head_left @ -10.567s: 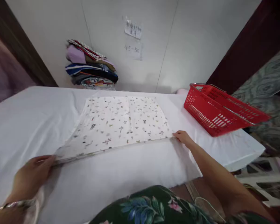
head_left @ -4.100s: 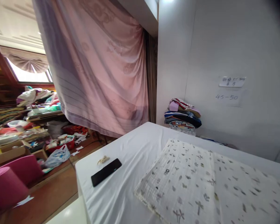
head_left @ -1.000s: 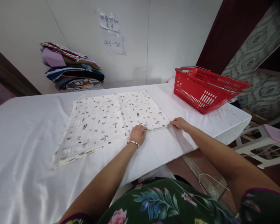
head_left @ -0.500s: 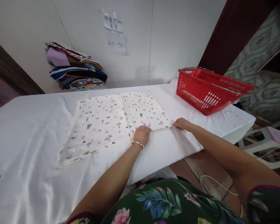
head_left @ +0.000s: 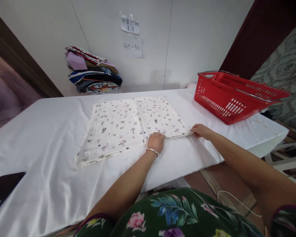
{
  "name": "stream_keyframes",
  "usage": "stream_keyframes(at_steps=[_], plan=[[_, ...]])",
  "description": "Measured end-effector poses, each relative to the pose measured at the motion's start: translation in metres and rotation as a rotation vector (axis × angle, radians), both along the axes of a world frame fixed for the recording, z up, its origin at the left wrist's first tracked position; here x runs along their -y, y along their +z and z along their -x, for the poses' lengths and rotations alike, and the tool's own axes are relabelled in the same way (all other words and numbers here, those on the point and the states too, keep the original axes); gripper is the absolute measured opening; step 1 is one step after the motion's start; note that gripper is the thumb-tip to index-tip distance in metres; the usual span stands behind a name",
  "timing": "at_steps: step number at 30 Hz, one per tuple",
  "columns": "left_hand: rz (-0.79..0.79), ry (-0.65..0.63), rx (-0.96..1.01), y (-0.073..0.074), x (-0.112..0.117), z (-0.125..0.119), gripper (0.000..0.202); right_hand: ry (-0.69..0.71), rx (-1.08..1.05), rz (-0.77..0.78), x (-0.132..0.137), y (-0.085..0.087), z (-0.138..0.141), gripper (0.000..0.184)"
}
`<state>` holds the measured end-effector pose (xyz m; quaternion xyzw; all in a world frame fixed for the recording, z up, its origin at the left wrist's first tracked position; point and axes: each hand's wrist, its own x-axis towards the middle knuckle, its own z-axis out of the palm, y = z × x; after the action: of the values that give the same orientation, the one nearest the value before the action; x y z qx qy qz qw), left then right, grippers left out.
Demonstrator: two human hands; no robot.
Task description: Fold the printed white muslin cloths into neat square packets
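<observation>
A thin white cloth (head_left: 118, 126) printed with small plants and animals lies folded in layers, with a crease running down its middle. My left hand (head_left: 156, 142), with a silver bracelet at the wrist, is closed on its near edge close to that crease; the fingertips are partly hidden. At the near right corner, my right hand (head_left: 201, 130) pinches the cloth between thumb and fingers. The edge between both hands is fairly straight and lies low over the table.
The table (head_left: 46, 138) wears a wrinkled white tablecloth. A red plastic basket (head_left: 212, 95) stands at the right rear. Folded fabrics (head_left: 96, 74) are piled against the wall at the back left. A dark flat object (head_left: 6, 189) lies at the left edge.
The view has turned left, so everything appears further right and more of the dark flat object shows. Both hands keep almost the same places on the cloth.
</observation>
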<state>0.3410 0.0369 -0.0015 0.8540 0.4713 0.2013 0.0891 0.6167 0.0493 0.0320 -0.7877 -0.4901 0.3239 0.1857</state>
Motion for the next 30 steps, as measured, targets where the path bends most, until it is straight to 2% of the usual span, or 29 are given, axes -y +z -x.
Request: stream_keyframes(at_steps=[8,13,17,19,21,24,27,30], plan=[[0.005,-0.019,-0.058,0.003,0.000,0.001,0.023,0.058,0.160,-0.091,0.000,-0.020,-0.010,0.012],[-0.005,-0.005,-0.116,0.005,0.004,0.008,0.028,0.115,0.334,-0.169,0.011,-0.017,-0.006,0.014],[-0.001,0.020,-0.131,0.006,0.007,0.012,0.032,0.211,0.571,-0.194,0.022,-0.011,0.002,0.018],[0.000,0.027,-0.120,0.006,0.007,0.013,0.034,0.271,0.675,-0.277,0.027,-0.007,0.010,0.017],[0.005,0.031,-0.105,0.006,0.007,0.013,0.033,0.384,0.714,-0.423,0.030,-0.005,0.021,0.015],[0.009,0.034,-0.099,0.006,0.007,0.013,0.031,0.630,0.602,-0.623,0.033,-0.006,0.041,0.016],[-0.003,0.037,-0.108,0.006,0.006,0.013,0.028,0.798,0.487,-0.682,0.031,-0.013,0.057,0.018],[-0.017,0.038,-0.102,0.003,0.005,0.014,0.025,0.831,0.488,-0.668,0.026,-0.020,0.060,0.020]])
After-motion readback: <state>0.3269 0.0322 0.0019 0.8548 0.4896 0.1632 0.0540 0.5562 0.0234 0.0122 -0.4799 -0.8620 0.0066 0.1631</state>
